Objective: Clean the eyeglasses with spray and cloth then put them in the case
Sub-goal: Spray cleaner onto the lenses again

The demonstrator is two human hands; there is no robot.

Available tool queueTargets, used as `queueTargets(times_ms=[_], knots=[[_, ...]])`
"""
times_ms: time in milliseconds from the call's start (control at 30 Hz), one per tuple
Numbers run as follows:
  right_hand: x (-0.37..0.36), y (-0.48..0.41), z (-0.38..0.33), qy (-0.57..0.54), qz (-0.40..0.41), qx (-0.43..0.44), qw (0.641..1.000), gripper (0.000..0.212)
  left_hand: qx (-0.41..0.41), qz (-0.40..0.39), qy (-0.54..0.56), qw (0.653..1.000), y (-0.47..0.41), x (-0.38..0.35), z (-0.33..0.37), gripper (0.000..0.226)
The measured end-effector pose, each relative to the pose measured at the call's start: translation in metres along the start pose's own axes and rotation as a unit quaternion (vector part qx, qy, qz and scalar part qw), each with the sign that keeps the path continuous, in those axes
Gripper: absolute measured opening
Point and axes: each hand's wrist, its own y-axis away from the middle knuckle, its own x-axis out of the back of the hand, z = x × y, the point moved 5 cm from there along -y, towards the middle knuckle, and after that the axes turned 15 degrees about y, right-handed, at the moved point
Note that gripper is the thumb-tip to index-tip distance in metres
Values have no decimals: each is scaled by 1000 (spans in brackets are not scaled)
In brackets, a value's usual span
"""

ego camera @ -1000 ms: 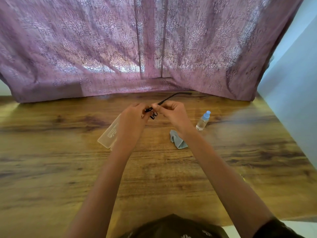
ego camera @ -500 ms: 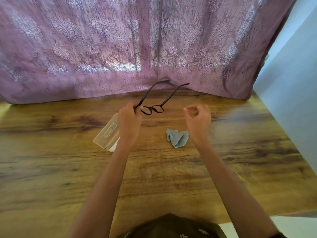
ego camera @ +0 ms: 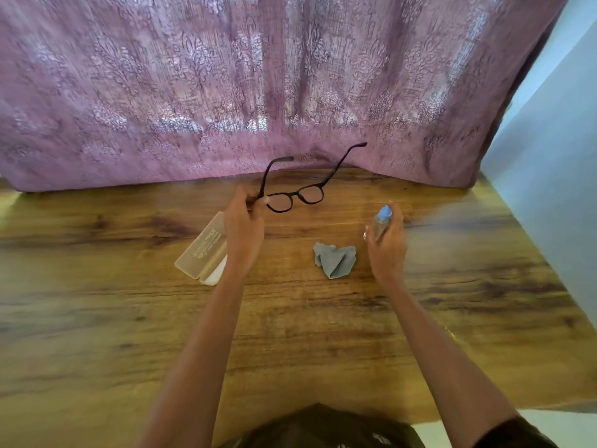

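Note:
Black-framed eyeglasses [ego camera: 295, 198] hang in the air above the wooden table [ego camera: 97, 318], both arms unfolded and pointing away from me. My left hand [ego camera: 244, 227] pinches them at the left hinge. To the right, my right hand [ego camera: 386, 245] grips a small clear spray bottle [ego camera: 378, 223] with a blue cap, held off the table. A crumpled grey cloth [ego camera: 336, 260] lies on the table between my hands. The translucent glasses case [ego camera: 202, 250] lies open under my left wrist, partly hidden by it.
A patterned mauve curtain [ego camera: 258, 92] hangs along the table's far edge. A pale wall [ego camera: 555, 189] borders the table on the right. The table's near edge shows at the lower right, by my dark sleeve.
My hands have parted. The glasses' arms came unfolded and stay in my left hand alone. My right hand moved right and picked up the spray bottle.

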Motion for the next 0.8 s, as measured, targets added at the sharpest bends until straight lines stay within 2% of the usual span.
queueTargets(times_ms=[100,233,400,467,633,800], knots=[[6,-8,-4,-47,-15,-21,999,51,-21,3,23,1000,4,2,1,9],[16,9,-39,-107,-29,12,994,52,-43,-1,46,998,12,3,4,6],[25,55,-106,-127,-68,162,976,56,-80,-20,89,993,30,0,17,13],[26,61,-128,-127,-72,194,970,56,-81,-27,104,991,37,-1,18,18],[21,57,-157,-72,-86,204,973,57,-80,-25,106,991,42,-2,15,19],[20,57,-155,-66,-107,178,976,53,-75,-20,120,990,42,-1,16,26]])
